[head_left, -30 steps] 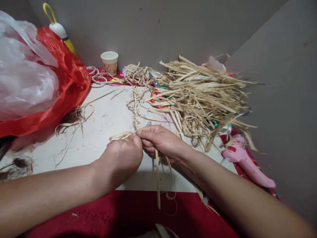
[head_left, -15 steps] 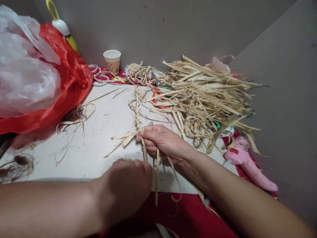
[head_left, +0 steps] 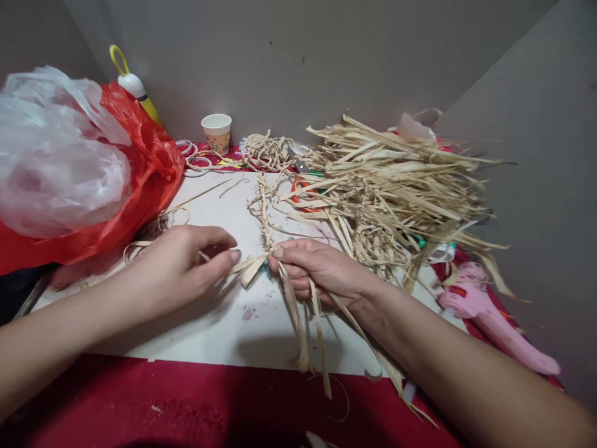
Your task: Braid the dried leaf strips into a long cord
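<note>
A thin braid of dry straw (head_left: 263, 208) runs away from me across a white board (head_left: 219, 311). My right hand (head_left: 317, 269) is closed on the braid's near end, thumb on top, with loose strips (head_left: 298, 330) hanging from it toward me. My left hand (head_left: 184, 264) is to the left of it, fingers and thumb pinched on the loose strips (head_left: 247, 267) that stick out sideways from the braid's end.
A big heap of straw strips (head_left: 392, 180) lies at the right, over orange-handled scissors (head_left: 303, 186). A pink glue gun (head_left: 485, 311) is at the far right. Red and clear plastic bags (head_left: 79, 174) fill the left. A paper cup (head_left: 217, 132), white rings and a coiled braid stand at the back wall.
My left hand left the braid's end, swung down near me, then moved left and took the sideways strips. My right hand kept its hold. The view shifted slightly.
</note>
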A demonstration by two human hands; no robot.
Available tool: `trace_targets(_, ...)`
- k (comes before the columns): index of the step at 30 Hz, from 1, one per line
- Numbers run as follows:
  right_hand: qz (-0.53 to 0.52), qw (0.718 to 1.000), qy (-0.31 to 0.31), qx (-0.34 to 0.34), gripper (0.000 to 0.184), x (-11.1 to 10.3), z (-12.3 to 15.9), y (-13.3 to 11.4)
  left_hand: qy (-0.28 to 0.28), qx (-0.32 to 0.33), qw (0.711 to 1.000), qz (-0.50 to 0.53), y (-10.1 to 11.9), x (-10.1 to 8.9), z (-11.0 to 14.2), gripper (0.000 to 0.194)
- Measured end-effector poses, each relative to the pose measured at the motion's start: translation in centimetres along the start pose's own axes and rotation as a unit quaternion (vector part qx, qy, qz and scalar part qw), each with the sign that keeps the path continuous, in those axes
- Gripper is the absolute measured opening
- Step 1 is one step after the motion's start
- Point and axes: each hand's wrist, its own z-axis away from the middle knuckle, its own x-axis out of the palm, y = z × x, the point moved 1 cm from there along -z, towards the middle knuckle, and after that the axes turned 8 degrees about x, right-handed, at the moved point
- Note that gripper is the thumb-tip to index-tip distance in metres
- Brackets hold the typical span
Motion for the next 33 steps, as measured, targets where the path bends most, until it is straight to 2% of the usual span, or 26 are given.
trace_targets(3, 0.000, 1.000, -0.011, 0.000, 0.021, -0.1, 0.0, -0.1, -0.069, -0.021, 0.989, 0.128, -0.3, 2.6, -2.5, 0.027)
trace_targets(5, 0.008, 1.000, -0.015, -0.002, 0.020, -0.2, 0.0, -0.1, -0.116, -0.060, 0.960, 0.246, -0.4, 4.2, -3.6, 0.020)
trace_targets(8, 0.025, 1.000, -0.011, -0.007, 0.017, -0.4, 0.0, -0.1, -0.132, -0.110, 0.917, 0.361, -0.5, 5.6, -4.5, 0.012)
trace_targets(10, 0.043, 0.999, 0.000, -0.009, 0.016, -0.5, -0.1, -0.1, -0.129, -0.096, 0.920, 0.358, -0.8, 5.9, -4.6, 0.014)
trace_targets(14, 0.106, 0.993, 0.021, -0.035, 0.018, -0.3, -0.1, -0.1, -0.109, -0.048, 0.955, 0.272, -1.5, 5.6, -4.7, 0.017)
trace_targets(16, 0.148, 0.987, 0.035, -0.049, 0.019, -0.2, -0.1, -0.2, -0.110, -0.043, 0.958, 0.260, -1.8, 5.5, -4.8, 0.020)
trace_targets(24, 0.289, 0.951, 0.082, -0.068, 0.021, -0.5, 0.1, -0.3, -0.173, -0.054, 0.917, 0.354, -2.5, 5.7, -5.1, 0.022)
trace_targets(29, 0.346, 0.935, 0.057, -0.062, 0.029, -1.0, 0.4, -0.7, -0.161, -0.057, 0.916, 0.363, -2.7, 5.8, -5.2, 0.025)
trace_targets(33, 0.392, 0.915, 0.048, -0.086, 0.035, -1.4, 0.7, -1.1, -0.154, -0.051, 0.920, 0.356, -2.7, 5.9, -5.2, 0.029)
